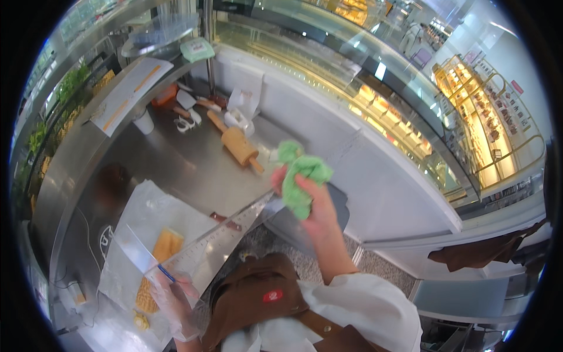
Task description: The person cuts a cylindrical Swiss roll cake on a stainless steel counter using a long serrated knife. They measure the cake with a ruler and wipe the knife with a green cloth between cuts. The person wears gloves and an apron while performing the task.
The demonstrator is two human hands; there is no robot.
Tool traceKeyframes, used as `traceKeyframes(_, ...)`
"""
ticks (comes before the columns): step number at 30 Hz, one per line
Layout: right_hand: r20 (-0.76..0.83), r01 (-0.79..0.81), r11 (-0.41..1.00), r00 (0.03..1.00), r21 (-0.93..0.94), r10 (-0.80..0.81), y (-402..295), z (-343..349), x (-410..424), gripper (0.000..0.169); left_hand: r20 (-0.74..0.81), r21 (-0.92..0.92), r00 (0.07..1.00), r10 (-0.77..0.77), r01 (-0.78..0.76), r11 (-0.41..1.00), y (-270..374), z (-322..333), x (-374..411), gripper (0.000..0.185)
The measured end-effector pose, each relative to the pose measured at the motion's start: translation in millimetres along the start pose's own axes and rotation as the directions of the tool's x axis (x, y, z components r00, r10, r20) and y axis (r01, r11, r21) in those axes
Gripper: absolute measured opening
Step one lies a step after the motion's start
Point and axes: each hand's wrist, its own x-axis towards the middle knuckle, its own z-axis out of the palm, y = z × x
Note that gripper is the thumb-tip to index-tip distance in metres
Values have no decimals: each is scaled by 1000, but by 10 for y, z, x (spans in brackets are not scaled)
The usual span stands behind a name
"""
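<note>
My left hand [176, 303], in a clear plastic glove, is closed at the lower end of a long transparent ruler [220, 233]. By its fingers is a blue strip beside a thin, shiny blade-like piece [138, 248]; whether they are one tool I cannot tell. My bare right hand [319, 209] grips a crumpled green cloth [303, 180] at the ruler's far end. Under the ruler and left hand, a long golden cake roll [167, 246] lies on white paper [132, 207], partly hidden. A small yellow piece [140, 321] lies near its lower end.
A wooden rolling pin [239, 145], tape dispenser [239, 121], white cup [144, 122] and white-handled scissors [184, 125] stand or lie farther back on the steel counter [189, 176]. A cable runs along the left. A white partition [387, 189] and lit display cases rise beyond.
</note>
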Motion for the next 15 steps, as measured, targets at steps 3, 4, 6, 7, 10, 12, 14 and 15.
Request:
traceKeyframes(3, -43, 37, 997, 998, 64, -35, -110, -145, 71, 39, -59, 34, 998, -26, 28, 999, 67, -83, -27, 44)
traceKeyframes(4, -77, 24, 998, 997, 66, -19, -138, -182, 83, 41, -73, 13, 996, -56, 57, 998, 81, -144, -46, 44)
traceKeyframes(6, -126, 20, 998, 992, 51, -13, -268, -208, 136, 43, -87, -58, 991, -102, 97, 994, 94, -191, -12, 42)
traceKeyframes(7, -114, 22, 999, 993, 34, -18, -280, -259, 139, 43, -99, -67, 989, -112, 106, 992, 118, -200, -11, 42)
traceKeyframes(10, -141, 60, 995, 989, 77, -49, -359, -317, 185, 47, -112, -75, 988, -105, 98, 992, 178, -225, -6, 41)
traceKeyframes(12, -135, 77, 993, 989, 88, -65, -432, -360, 201, 47, -76, -61, 995, -63, 58, 996, 170, -302, 2, 41)
traceKeyframes(14, -142, 86, 991, 987, 103, -71, -465, -387, 208, 48, -72, -35, 996, -61, 58, 998, 162, -417, -1, 42)
traceKeyframes(15, -147, 89, 990, 987, 109, -72, -495, -394, 219, 48, -70, -31, 996, -55, 53, 998, 147, -470, 5, 42)
